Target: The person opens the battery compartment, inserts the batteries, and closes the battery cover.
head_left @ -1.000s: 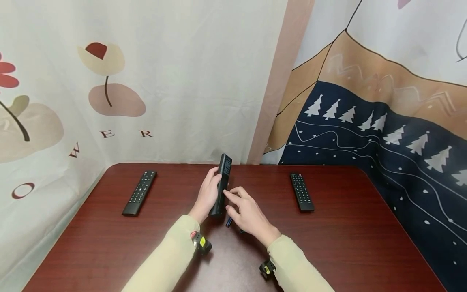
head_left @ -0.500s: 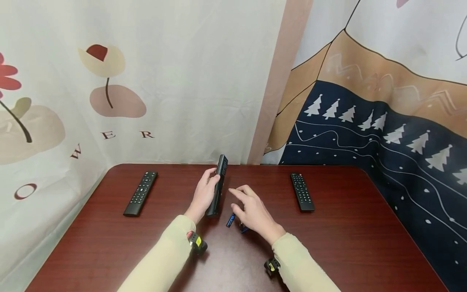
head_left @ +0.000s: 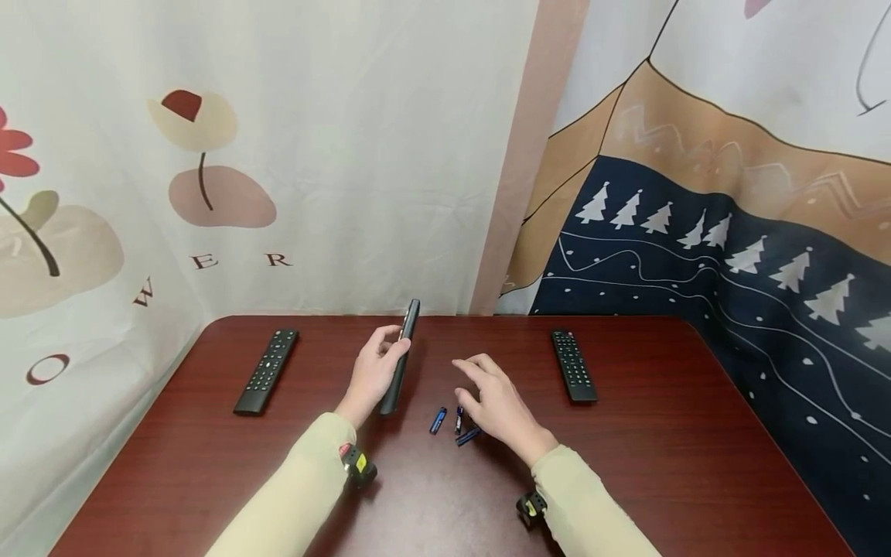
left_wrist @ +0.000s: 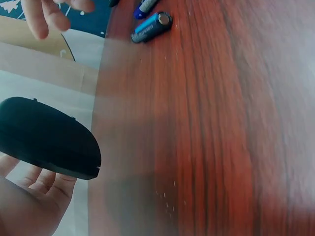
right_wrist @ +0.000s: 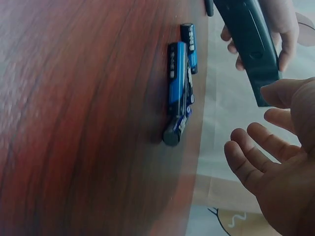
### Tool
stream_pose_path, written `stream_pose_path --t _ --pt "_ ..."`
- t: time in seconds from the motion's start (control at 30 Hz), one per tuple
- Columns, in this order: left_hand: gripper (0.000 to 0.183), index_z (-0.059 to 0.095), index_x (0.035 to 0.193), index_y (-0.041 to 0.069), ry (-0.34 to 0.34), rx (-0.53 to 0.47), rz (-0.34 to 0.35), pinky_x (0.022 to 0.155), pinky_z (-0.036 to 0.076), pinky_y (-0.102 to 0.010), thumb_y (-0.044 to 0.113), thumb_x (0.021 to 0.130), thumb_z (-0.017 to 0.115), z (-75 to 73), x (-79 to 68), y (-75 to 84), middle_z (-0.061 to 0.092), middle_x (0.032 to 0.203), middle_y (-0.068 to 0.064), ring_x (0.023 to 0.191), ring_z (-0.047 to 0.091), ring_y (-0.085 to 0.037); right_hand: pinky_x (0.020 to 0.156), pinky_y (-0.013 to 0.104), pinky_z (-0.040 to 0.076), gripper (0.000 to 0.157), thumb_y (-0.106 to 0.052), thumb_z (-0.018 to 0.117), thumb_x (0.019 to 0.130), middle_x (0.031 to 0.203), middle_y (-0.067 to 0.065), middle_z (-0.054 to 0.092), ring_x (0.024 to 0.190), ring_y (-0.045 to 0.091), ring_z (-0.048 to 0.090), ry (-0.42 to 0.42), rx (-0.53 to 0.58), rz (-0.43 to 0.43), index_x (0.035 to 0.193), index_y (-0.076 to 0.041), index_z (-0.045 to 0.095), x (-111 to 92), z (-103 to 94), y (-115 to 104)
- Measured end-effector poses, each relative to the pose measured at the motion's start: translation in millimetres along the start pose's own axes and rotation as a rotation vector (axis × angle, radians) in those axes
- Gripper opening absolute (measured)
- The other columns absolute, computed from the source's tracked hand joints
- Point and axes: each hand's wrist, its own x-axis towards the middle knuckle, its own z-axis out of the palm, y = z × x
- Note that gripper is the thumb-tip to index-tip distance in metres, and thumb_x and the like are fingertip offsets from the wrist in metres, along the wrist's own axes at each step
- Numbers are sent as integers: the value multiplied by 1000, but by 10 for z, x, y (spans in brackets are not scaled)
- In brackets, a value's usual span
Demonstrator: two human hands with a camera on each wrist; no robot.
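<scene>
My left hand (head_left: 371, 377) grips a black remote control (head_left: 400, 363), held tilted above the table with its narrow edge towards the head camera. The left wrist view shows one dark end of this remote (left_wrist: 49, 140), the left hand (left_wrist: 37, 199) beneath it. Its smooth back, with a small round mark, faces the right wrist camera. My right hand (head_left: 501, 404) hovers to the right of it, fingers loosely bent and holding nothing. Several blue-and-black batteries (right_wrist: 177, 78) lie close together on the table between the hands; in the head view one battery (head_left: 438, 420) lies slightly apart.
A second remote control (head_left: 267, 372) lies buttons up on the left of the dark red table (head_left: 174, 464). Another remote (head_left: 575, 367) lies on the right. Printed curtains (head_left: 362, 155) hang behind the table's far edge.
My left hand has moved left with the remote and turned it more edge-on. My right hand has drawn away to the right, bringing the batteries into fuller view.
</scene>
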Motion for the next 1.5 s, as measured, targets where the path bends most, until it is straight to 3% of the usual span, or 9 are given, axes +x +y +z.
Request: stream_pose_path --t 0.33,0.63,1.5 --pt "41 58 140 16 38 71 3 76 49 -34 35 104 62 -159 23 -67 67 105 -15 89 65 -25 76 31 51 36 -9 71 96 122 7 62 87 13 55 -2 -7 22 132 -9 67 -3 -53 60" --pt "43 58 139 12 50 151 16 75 51 -34 35 102 64 -292 35 -129 68 107 -18 91 67 -29 76 33 54 34 -8 71 96 121 6 62 88 18 61 5 18 54 129 -8 68 -20 -86 107" --pt "54 56 140 14 100 341 -42 71 48 -33 45 97 68 -591 72 -255 68 106 -18 88 63 -29 83 43 57 32 -7 71 95 118 10 62 96 23 65 17 11 133 127 -5 69 -71 -252 273"
